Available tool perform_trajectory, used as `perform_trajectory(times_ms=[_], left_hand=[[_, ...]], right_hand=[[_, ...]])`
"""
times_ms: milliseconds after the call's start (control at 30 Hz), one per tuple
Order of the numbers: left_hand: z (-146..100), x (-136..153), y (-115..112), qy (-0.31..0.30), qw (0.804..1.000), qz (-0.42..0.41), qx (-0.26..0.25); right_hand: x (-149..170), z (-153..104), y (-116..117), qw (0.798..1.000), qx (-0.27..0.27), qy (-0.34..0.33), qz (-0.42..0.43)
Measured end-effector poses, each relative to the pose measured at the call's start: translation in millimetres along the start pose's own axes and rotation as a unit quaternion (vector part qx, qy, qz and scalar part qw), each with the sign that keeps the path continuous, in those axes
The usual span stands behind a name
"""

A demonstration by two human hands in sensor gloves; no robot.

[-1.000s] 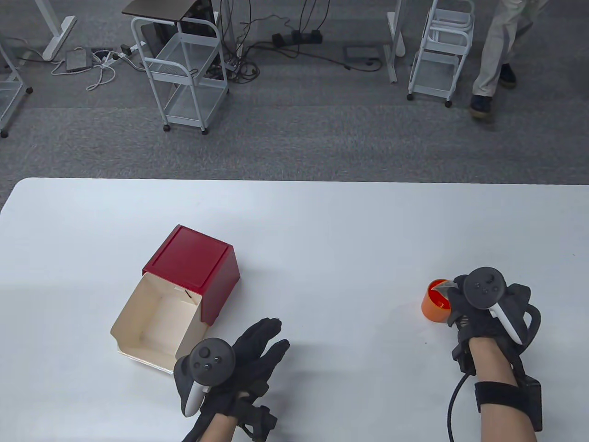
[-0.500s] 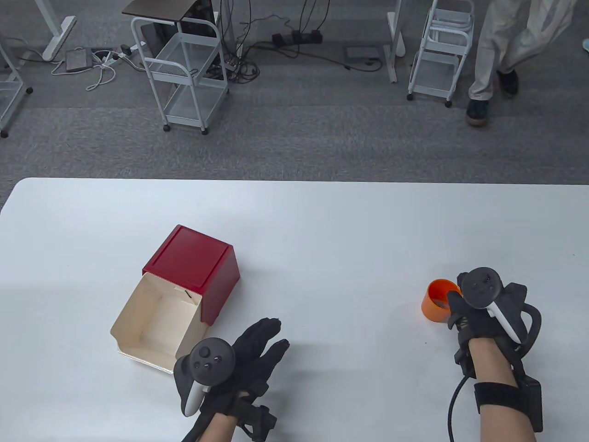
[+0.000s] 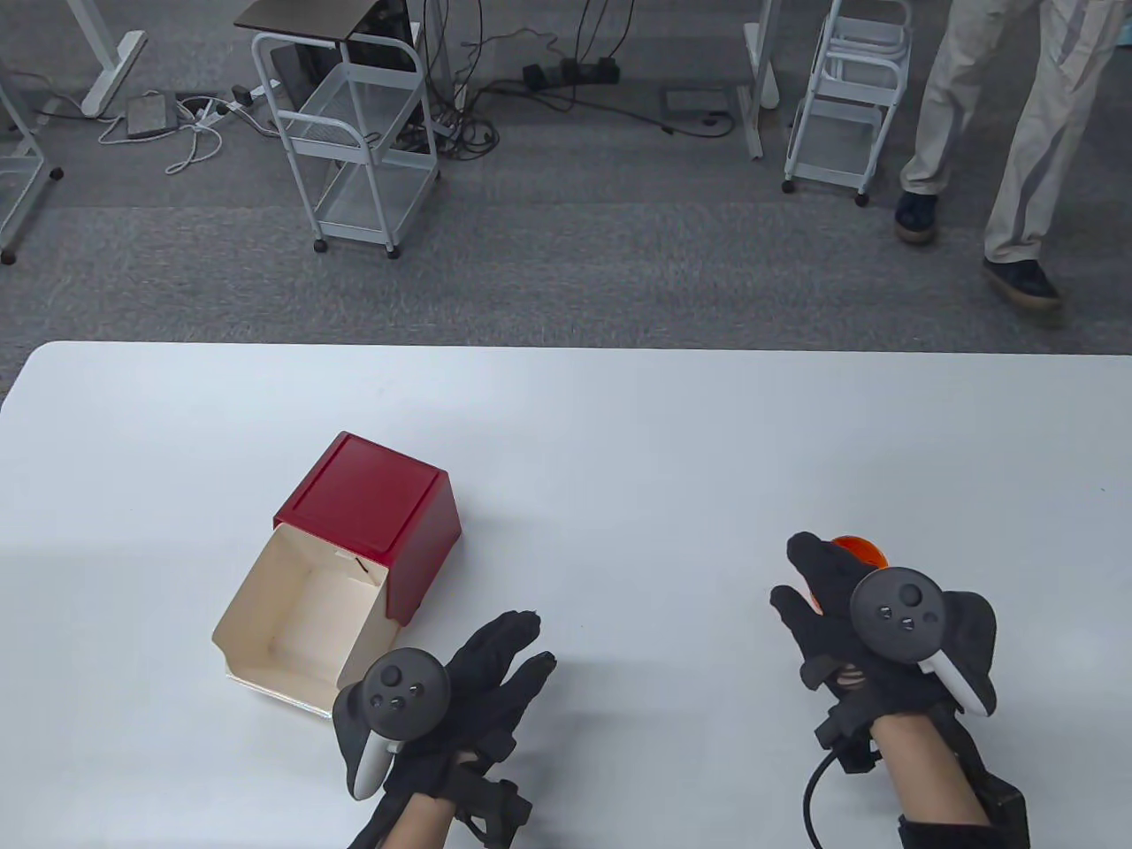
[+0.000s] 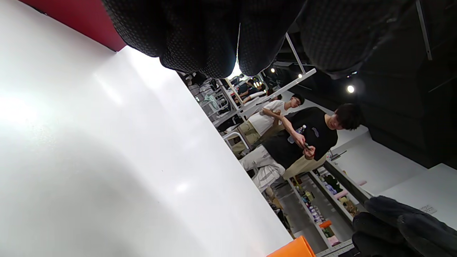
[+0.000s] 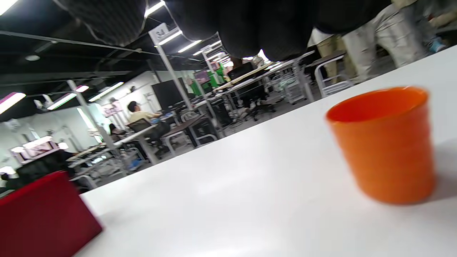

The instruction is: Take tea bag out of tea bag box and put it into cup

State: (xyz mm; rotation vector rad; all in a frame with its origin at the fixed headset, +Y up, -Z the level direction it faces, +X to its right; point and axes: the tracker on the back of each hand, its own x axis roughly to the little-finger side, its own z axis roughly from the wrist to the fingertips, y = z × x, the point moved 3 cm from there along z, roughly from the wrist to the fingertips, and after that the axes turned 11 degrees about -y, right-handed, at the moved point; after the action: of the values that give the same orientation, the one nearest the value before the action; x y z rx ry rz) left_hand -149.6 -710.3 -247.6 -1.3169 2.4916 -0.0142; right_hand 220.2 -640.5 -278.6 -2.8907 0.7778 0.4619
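The red tea bag box (image 3: 371, 522) lies at centre left with its cream inside (image 3: 301, 619) open and bare. It also shows in the right wrist view (image 5: 43, 214). The orange cup (image 3: 862, 550) stands upright at the right, mostly hidden behind my right hand (image 3: 796, 570). From the side it shows in the right wrist view (image 5: 382, 142), its inside unseen. My right hand is spread and holds nothing, just in front of the cup. My left hand (image 3: 531, 641) lies flat and empty, to the right of the box's near end. No tea bag is in view.
The white table (image 3: 619, 424) runs wide behind the box and cup. Beyond its far edge are wire carts (image 3: 354, 133) and a person walking (image 3: 999, 133) on the grey floor.
My right hand held a tea bag at the cup's rim, let it go at the cup, then drew back towards me and leftward with fingers spread. My left hand has not moved.
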Motion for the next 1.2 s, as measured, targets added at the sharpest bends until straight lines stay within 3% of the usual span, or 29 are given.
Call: perform_trajectory(times_ms=[167, 400, 833, 1033, 1200], left_hand=[[-0.1, 0.3, -1.7, 0.001, 1.000, -0.009, 0.004], [0.0, 0.3, -1.2, -0.001, 1.000, -0.006, 0.004], [-0.5, -5.7, 6.3, -0.013, 0.999, -0.030, -0.007], [-3.9, -34.5, 41.0, -0.046, 0.996, 0.063, -0.047], [-16.8, -46.8, 85.7, -0.045, 0.978, 0.190, -0.073]], right_hand=[[-11.6, -15.7, 26.6, 0.998, 0.003, -0.017, 0.059], [-2.3, -34.2, 61.9, 0.992, 0.009, -0.015, 0.123], [13.8, -46.0, 73.4, 0.988, 0.011, 0.006, 0.155], [13.1, -45.7, 73.0, 0.989, 0.010, -0.001, 0.150], [14.0, -46.2, 74.0, 0.989, 0.007, 0.000, 0.150]])
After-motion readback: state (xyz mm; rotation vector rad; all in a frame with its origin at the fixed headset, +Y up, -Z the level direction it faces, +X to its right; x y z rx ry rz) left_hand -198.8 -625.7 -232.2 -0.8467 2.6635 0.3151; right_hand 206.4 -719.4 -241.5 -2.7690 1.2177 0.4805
